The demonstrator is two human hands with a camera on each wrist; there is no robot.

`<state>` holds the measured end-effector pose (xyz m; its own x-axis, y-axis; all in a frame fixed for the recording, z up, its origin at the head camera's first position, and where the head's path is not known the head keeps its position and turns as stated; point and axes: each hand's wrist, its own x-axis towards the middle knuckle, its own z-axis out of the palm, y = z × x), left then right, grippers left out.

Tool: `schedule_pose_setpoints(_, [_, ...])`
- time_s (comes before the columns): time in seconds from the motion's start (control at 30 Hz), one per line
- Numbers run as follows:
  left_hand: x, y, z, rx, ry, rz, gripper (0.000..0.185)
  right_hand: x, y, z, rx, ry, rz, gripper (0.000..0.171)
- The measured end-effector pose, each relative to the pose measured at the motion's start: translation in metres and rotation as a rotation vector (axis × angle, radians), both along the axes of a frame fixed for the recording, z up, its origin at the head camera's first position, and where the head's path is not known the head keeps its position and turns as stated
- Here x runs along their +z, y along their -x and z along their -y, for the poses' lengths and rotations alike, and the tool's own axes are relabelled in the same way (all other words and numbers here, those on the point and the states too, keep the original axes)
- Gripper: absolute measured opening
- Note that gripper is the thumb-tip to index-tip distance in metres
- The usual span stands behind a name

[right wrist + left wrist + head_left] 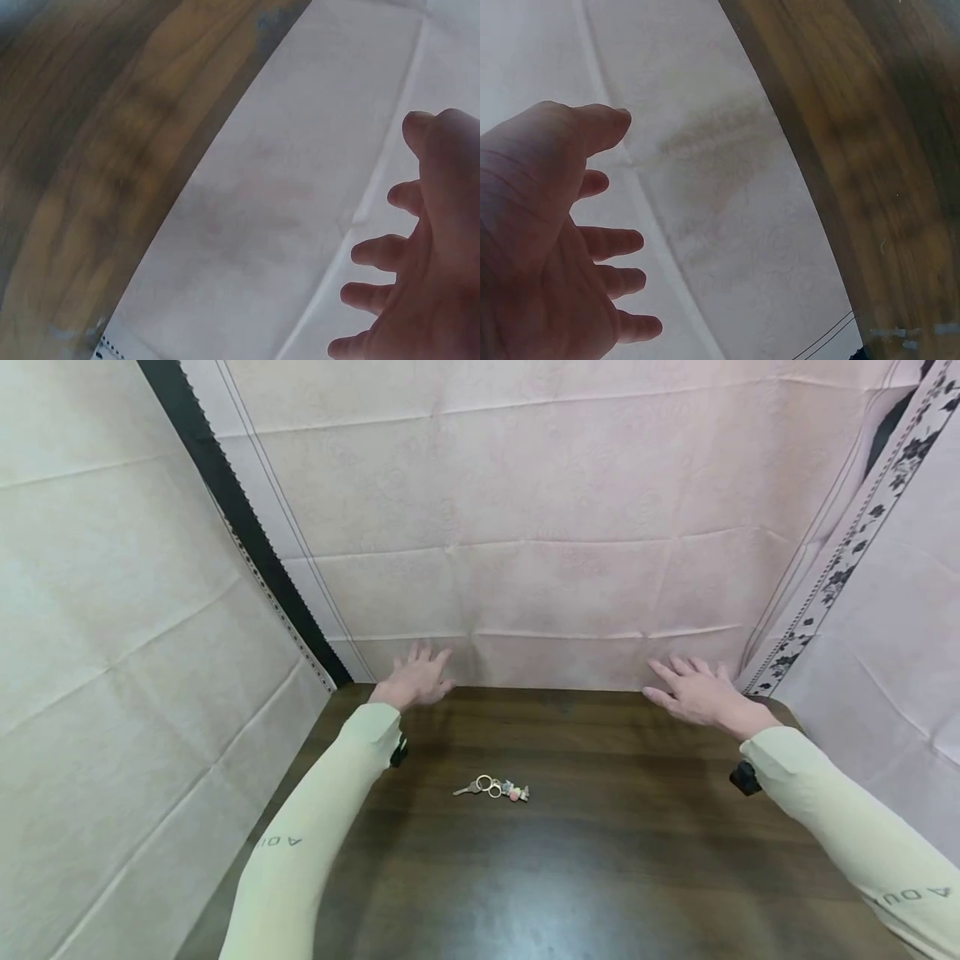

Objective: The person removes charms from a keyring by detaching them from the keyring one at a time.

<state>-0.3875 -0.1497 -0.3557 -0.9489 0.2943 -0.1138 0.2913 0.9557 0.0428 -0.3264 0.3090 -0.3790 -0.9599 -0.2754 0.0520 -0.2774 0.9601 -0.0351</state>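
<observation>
A: Where does the key bunch [492, 788] lie?

B: On the dark wooden tabletop [600, 860], near its middle, flat, with two rings, a small key to the left and a pinkish charm to the right. Nothing touches it.

A: And the hands?

B: Both are stretched toward the far edge of the tabletop, close to the pale pink cloth [525, 527] hung behind it. The left hand [416, 679] is at the far left, the right hand [693, 692] at the far right. The key bunch lies between the two, nearer the person, well apart from either.

A: Do the fingers hold anything?

B: No. In the left wrist view the fingers [615, 241] are spread and loosely straight, with nothing in them. The right wrist view shows the same of the other fingers [375, 250]: splayed, empty, over the cloth.
</observation>
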Motion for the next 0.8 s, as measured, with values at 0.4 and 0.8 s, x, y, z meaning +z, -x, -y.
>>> schedule_pose_setpoints(0.4, [-0.019,-0.011,-0.001,-0.048,-0.070,-0.036,0.064,-0.019,-0.004,0.039,0.032,0.050,0.088,0.073])
schedule_pose_setpoints(0.8, [-0.040,-0.017,-0.002,-0.062,-0.081,-0.035,0.063,-0.039,-0.007,0.078,0.041,0.182,0.069,0.070])
